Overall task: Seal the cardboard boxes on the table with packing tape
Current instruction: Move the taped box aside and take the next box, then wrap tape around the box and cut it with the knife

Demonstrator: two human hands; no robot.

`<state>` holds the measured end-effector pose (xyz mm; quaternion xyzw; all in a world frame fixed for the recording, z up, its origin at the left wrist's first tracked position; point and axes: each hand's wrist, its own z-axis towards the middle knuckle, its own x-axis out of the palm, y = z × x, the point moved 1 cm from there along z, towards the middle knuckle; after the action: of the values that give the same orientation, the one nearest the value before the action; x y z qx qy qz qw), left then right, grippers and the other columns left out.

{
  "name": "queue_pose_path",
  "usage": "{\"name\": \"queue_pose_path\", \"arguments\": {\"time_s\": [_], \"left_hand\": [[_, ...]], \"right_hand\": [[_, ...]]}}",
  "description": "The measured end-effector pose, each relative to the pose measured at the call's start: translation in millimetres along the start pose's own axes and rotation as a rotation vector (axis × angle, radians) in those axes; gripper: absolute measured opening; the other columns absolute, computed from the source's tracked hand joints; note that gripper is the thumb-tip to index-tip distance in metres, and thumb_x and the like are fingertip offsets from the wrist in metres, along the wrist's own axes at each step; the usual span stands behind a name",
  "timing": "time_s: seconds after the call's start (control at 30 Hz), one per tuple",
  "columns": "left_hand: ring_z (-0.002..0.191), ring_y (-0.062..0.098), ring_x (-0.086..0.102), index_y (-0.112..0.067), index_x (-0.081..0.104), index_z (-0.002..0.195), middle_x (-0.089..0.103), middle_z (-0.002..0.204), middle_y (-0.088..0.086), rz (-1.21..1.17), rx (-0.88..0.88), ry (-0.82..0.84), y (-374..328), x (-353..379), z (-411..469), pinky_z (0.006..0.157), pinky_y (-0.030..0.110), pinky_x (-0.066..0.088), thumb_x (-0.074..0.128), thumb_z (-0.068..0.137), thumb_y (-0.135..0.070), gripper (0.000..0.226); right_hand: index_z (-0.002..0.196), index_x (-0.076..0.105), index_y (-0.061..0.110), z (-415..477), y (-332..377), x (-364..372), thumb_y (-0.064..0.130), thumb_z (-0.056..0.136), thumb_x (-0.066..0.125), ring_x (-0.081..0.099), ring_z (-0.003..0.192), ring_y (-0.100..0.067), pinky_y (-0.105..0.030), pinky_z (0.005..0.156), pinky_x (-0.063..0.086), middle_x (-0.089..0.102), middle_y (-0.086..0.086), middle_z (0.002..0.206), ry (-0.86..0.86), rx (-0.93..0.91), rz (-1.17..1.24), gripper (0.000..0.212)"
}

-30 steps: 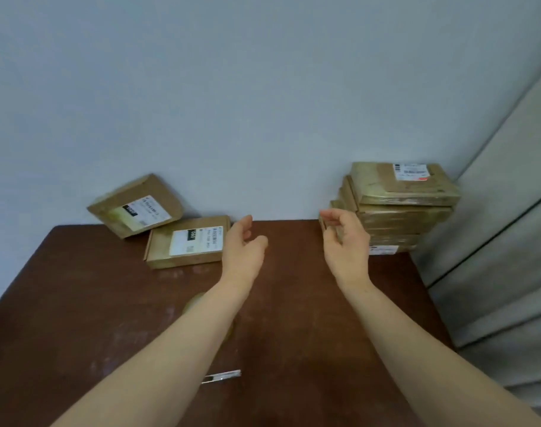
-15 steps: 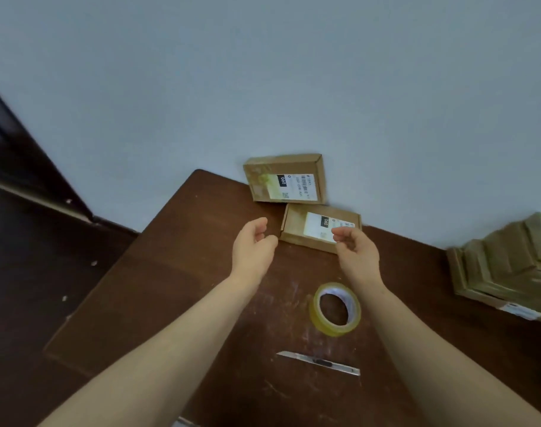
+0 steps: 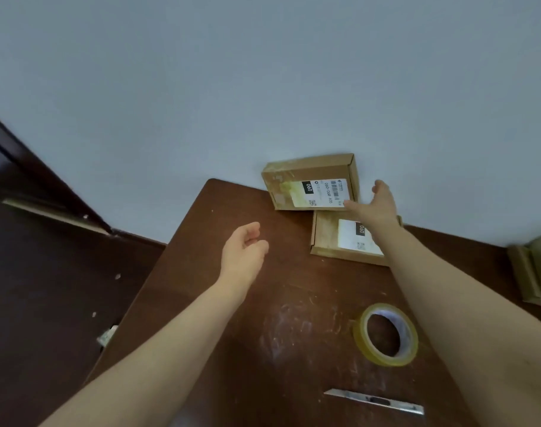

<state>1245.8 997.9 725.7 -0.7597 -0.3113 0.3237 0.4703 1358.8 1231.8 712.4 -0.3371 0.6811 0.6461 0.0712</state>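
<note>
My right hand (image 3: 377, 208) has thumb and fingers spread wide and grips nothing. I judge the spread is set to take the leaning box (image 3: 309, 183) at its 9 o'clock, though I cannot tell whether the thumb touches the corner. My left hand (image 3: 244, 251) hovers loosely curled and empty, at the box's 7 o'clock. The tape roll (image 3: 410, 340) lies at the right hand's 6 o'clock.
</note>
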Motion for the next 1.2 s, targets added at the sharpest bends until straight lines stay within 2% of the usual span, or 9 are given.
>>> {"name": "queue_pose_path", "arguments": {"time_s": [0.2, 0.4, 0.5, 0.57, 0.63, 0.77, 0.9, 1.07, 1.2], "left_hand": [[0.093, -0.005, 0.053, -0.022, 0.058, 0.123, 0.058, 0.106, -0.015, 0.016, -0.019, 0.117, 6.6, -36.8, 52.5, 0.067, 0.008, 0.038, 0.058, 0.085, -0.001, 0.043], [0.093, -0.004, 0.053, -0.02, 0.058, 0.122, 0.058, 0.103, -0.015, -0.007, -0.082, 0.14, 18.7, -84.2, 96.4, 0.074, 0.012, 0.039, 0.055, 0.086, 0.001, 0.041], [0.099, 0.002, 0.055, -0.017, 0.058, 0.125, 0.061, 0.112, -0.007, -0.018, -0.095, 0.172, 16.4, -93.8, 108.1, 0.084, 0.019, 0.042, 0.055, 0.086, 0.002, 0.043], [0.109, 0.009, 0.055, -0.017, 0.056, 0.127, 0.06, 0.121, -0.001, -0.066, -0.092, 0.174, 11.4, -96.8, 114.9, 0.095, 0.026, 0.045, 0.055, 0.088, -0.001, 0.042], [0.116, 0.012, 0.053, -0.019, 0.054, 0.13, 0.057, 0.127, 0.0, -0.125, -0.085, 0.162, 5.9, -101.0, 117.8, 0.103, 0.033, 0.043, 0.055, 0.092, -0.013, 0.038], [0.123, 0.013, 0.048, -0.025, 0.046, 0.138, 0.05, 0.137, -0.004, -0.203, -0.082, 0.181, -2.4, -109.7, 112.6, 0.106, 0.037, 0.04, 0.045, 0.097, -0.043, 0.045], [0.109, 0.006, 0.059, -0.033, 0.065, 0.109, 0.067, 0.111, -0.012, -0.195, -0.072, 0.261, 0.4, -114.5, 91.8, 0.099, 0.03, 0.042, 0.047, 0.092, -0.056, 0.033], [0.088, 0.002, 0.065, -0.037, 0.075, 0.068, 0.073, 0.08, -0.015, -0.174, -0.079, 0.175, 12.8, -119.4, 51.7, 0.089, 0.026, 0.045, 0.053, 0.089, -0.056, 0.035], [0.096, 0.008, 0.065, -0.032, 0.074, 0.074, 0.074, 0.085, -0.012, -0.191, -0.098, 0.161, 23.1, -122.9, 28.9, 0.098, 0.03, 0.043, 0.054, 0.09, -0.052, 0.032]], "right_hand": [[0.147, 0.025, 0.004, 36.2, 5.9, 22.0, 0.011, 0.074, 0.08, 0.034, 0.138, -0.03, -0.04, 0.109, 0.032, 0.034, -0.014, 0.15, -0.136, 0.043, -0.117, 0.091], [0.121, 0.053, 0.005, 11.9, 13.3, 54.9, 0.007, 0.069, 0.083, 0.06, 0.096, -0.021, -0.02, 0.066, 0.045, 0.06, -0.007, 0.112, -0.196, -0.014, -0.182, 0.06], [0.115, 0.056, 0.009, -21.7, 15.8, 64.9, 0.012, 0.065, 0.087, 0.057, 0.097, -0.018, -0.031, 0.079, 0.048, 0.061, -0.007, 0.113, -0.189, -0.063, -0.141, 0.059], [0.111, 0.056, 0.015, -48.4, 16.6, 69.0, 0.013, 0.064, 0.088, 0.056, 0.1, -0.015, -0.024, 0.077, 0.047, 0.062, -0.004, 0.112, -0.181, -0.084, -0.073, 0.056], [0.109, 0.055, 0.02, -78.8, 16.4, 73.6, 0.013, 0.065, 0.087, 0.057, 0.101, -0.013, -0.016, 0.073, 0.045, 0.061, 0.0, 0.112, -0.158, -0.082, -0.002, 0.055], [0.115, 0.054, 0.019, -132.7, 15.0, 81.6, 0.009, 0.066, 0.086, 0.06, 0.102, -0.012, -0.023, 0.082, 0.053, 0.061, 0.0, 0.115, -0.095, -0.022, 0.117, 0.059], [0.115, 0.054, 0.021, -171.4, 5.8, 87.0, 0.005, 0.065, 0.085, 0.059, 0.096, 0.002, -0.004, 0.068, 0.048, 0.063, 0.004, 0.11, -0.054, -0.017, 0.201, 0.061], [0.097, 0.057, 0.038, -208.1, -14.0, 83.2, 0.009, 0.069, 0.084, 0.063, 0.099, -0.013, -0.027, 0.083, 0.053, 0.064, -0.002, 0.11, -0.049, -0.031, 0.239, 0.048], [0.107, 0.066, 0.03, -219.4, -31.0, 76.5, 0.013, 0.07, 0.083, 0.061, 0.1, -0.015, -0.023, 0.082, 0.049, 0.057, 0.006, 0.114, -0.014, -0.083, 0.133, 0.045]]}}
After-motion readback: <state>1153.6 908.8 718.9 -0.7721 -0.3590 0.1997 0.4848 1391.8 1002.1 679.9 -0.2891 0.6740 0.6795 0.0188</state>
